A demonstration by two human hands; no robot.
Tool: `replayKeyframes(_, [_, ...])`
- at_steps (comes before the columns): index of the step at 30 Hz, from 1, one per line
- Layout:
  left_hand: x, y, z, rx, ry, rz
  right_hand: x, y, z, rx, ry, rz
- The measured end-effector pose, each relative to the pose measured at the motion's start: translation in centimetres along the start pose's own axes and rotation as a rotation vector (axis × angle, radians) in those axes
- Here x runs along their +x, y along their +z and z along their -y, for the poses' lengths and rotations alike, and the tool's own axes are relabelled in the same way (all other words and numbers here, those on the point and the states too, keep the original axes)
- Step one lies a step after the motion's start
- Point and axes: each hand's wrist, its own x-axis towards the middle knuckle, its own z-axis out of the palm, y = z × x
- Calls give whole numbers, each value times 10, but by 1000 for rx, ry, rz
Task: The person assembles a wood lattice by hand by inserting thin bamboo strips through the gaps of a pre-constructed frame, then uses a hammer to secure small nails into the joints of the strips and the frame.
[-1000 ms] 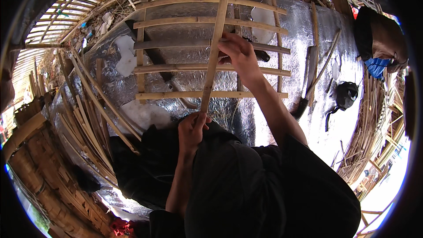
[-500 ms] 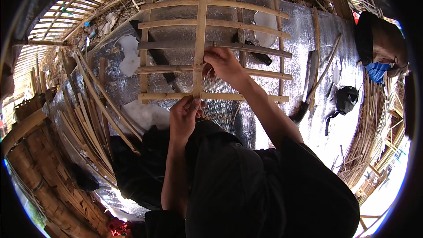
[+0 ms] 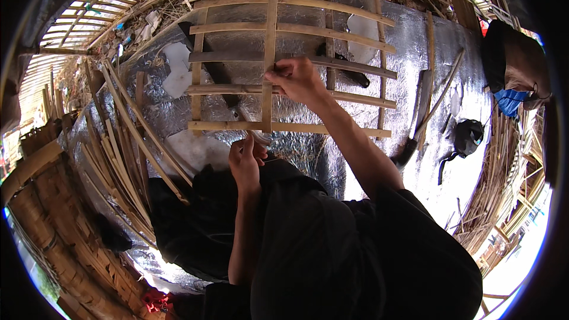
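A lattice of split bamboo strips (image 3: 332, 29) stands in front of me, several crosswise slats fixed over lengthwise ones. My right hand (image 3: 296, 83) is closed, thumb and fingertips pinching the edge of the middle lengthwise bamboo strip (image 3: 270, 41) near a crossing; its fingertips partly hide that spot. My left hand (image 3: 245, 163) is just below the lattice's nearest slat (image 3: 225, 125), apart from it. Its fingers are half curled and spread a little, with nothing in them that I can make out.
Silvery foil sheeting (image 3: 450, 160) covers the ground. Behind the lattice lies a dark-handled tool (image 3: 349, 74). To the right are a long knife (image 3: 409, 142), a stick (image 3: 441, 86) and a black object (image 3: 468, 134). Loose bamboo strips (image 3: 118, 160) lean at left, beside woven bamboo (image 3: 71, 219).
My left hand has let go of the middle strip's near end and dropped slightly toward me. The lattice has shifted a little. My right hand stays at the same crossing.
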Motion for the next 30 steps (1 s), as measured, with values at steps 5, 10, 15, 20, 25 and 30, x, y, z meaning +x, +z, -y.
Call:
replayKeyframes(5, [0,3,6,13,110,55,3,-1,5,-213,-52,-84])
replayKeyframes(10, [14,1,20,87,219,-5,8,2,0,-240,-32,-95])
replayKeyframes(15, [20,1,22,135,290,-28,7,0,5,-200,16,-27])
replayKeyframes(20, [15,9,16,-108,143,-26,3,-10,1,-147,-63,-31])
replayKeyframes(25, [9,-5,11,-106,94,-54,-50,-80,6,323,-24,-52])
replayKeyframes(30, [17,-38,20,-33,42,-137,-113,-194,-43,205,-50,-446])
